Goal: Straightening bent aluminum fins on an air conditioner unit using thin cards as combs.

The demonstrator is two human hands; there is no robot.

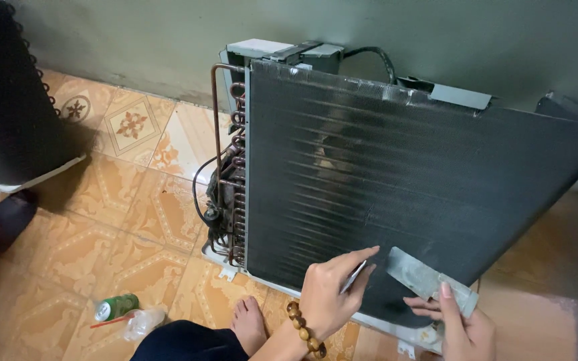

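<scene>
A dark finned condenser coil (396,180) of an air-conditioner outdoor unit stands on the tiled floor against the wall. Copper tubes (235,167) run down its left side. My left hand (332,294), with a wooden bead bracelet on the wrist, pinches a thin silvery tool (354,275) against the lower fins. My right hand (459,321) holds a flat grey metal strip (426,279) laid on the coil's lower right. My bare foot (247,324) rests just in front of the unit's base.
A second dark finned panel (8,100) leans at the left. A green can (116,307) and a crumpled clear plastic bottle (143,322) lie on the patterned orange tiles (122,220). A black cable (372,55) loops behind the unit's top.
</scene>
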